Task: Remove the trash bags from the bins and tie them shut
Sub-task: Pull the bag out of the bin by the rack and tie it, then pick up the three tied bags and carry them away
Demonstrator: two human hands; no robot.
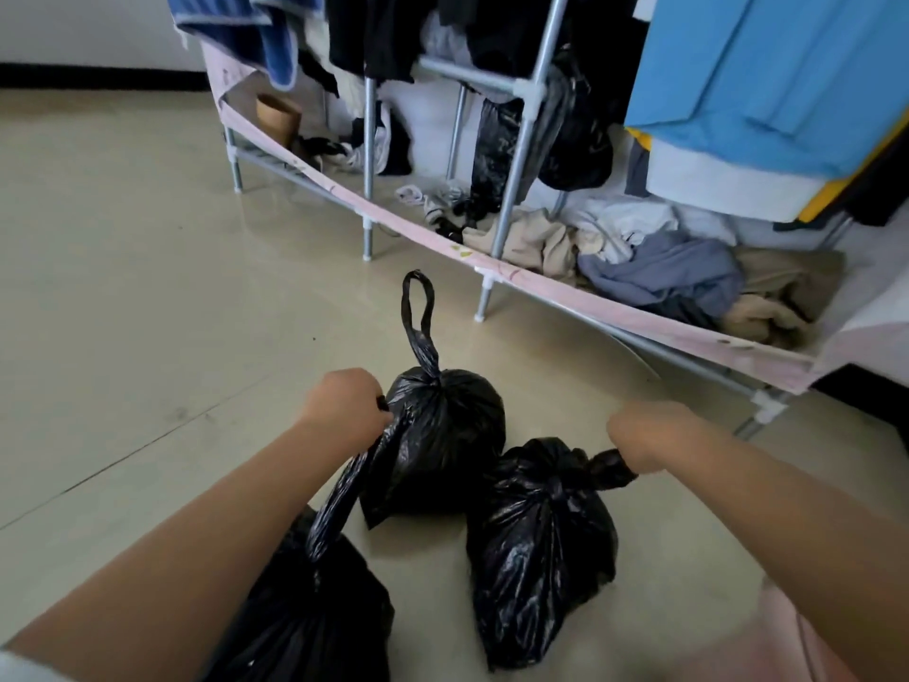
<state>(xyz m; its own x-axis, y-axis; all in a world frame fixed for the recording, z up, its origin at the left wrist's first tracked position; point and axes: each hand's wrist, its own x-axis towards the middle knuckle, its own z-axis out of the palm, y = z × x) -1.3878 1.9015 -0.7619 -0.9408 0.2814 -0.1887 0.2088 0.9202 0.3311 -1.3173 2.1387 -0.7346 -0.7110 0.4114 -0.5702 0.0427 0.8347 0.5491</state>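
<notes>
Three black bags sit on the tiled floor (123,287): a near bag (305,617) at lower left, a far bag (442,435) tied with its loop standing up, and a right bag (541,543) knotted shut. The left hand (344,406) grips the near bag's stretched neck; the right hand (644,435) grips the right bag's twisted top. Beyond them stands a clothes rack (516,164) with heaped garments.

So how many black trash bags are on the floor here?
3. One tied bag stands untouched in the middle; the left hand grips the near-left bag; the right hand grips the right bag.
</notes>
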